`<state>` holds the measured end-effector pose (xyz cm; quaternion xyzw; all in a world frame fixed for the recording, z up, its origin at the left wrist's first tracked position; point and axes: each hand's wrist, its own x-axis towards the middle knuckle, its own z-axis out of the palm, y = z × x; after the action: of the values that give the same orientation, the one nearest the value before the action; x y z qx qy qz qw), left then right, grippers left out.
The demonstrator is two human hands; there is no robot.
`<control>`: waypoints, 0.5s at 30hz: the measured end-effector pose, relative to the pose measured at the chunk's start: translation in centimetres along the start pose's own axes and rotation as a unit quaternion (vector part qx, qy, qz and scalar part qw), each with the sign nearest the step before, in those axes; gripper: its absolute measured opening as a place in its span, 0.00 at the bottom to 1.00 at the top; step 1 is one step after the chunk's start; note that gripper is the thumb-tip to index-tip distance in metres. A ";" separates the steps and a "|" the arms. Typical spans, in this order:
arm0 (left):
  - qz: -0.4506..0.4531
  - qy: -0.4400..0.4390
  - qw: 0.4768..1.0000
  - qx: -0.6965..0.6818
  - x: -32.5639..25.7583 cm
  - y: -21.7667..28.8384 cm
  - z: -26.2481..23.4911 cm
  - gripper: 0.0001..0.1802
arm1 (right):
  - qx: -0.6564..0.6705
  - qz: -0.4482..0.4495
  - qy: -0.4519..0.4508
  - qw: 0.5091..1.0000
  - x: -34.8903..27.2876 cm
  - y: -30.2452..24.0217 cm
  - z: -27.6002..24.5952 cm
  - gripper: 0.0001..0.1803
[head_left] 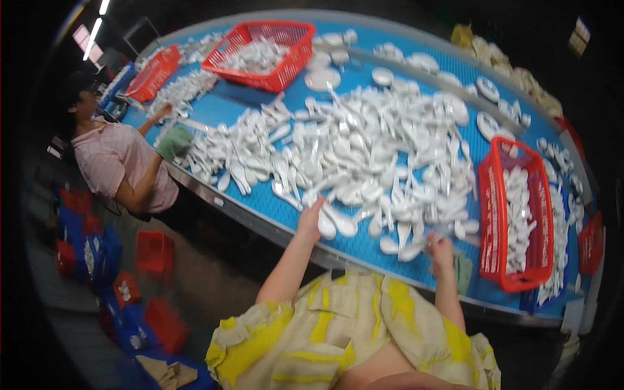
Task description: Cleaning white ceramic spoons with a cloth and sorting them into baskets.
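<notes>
Left hand point(311, 218) rests fingers spread on white spoons point(364, 156) mid-frame; right hand point(441, 247) grips a spoon point(412, 250) beside the red basket point(492, 221) on the blue counter point(260, 195)

A long blue work table point(260, 198) with a grey metal edge runs from the upper left of the frame to the lower right. A wide heap of white ceramic soup spoons point(364, 162) covers its centre, with a smaller pile of white spoons point(188, 88) toward the upper left. Two red plastic mesh baskets point(260, 55) holding spoons sit at the top left, another red basket point(513, 221) at the right. Small white round dishes point(422, 63) line the far edge along the top.
</notes>
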<state>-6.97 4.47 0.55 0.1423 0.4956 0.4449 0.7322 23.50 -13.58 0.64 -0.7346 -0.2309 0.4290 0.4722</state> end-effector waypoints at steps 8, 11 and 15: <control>0.011 -0.139 0.989 0.046 -1.0 2.5 4.5 0.14 | 0.510 0.082 -0.116 0.848 1.6 -3.2 1.5 0.19; -0.013 -0.151 0.988 0.033 -1.0 1.5 4.1 0.13 | 0.483 0.081 -0.094 0.867 0.6 -3.5 1.0 0.20; -0.097 -0.115 0.987 -0.049 -1.7 0.1 3.4 0.13 | 0.264 0.019 0.033 0.964 0.1 -2.6 0.5 0.14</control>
<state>-4.36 3.96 3.27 0.1079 0.3973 0.3758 0.8302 23.24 -12.12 2.79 -0.6020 -0.0799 0.4596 0.6480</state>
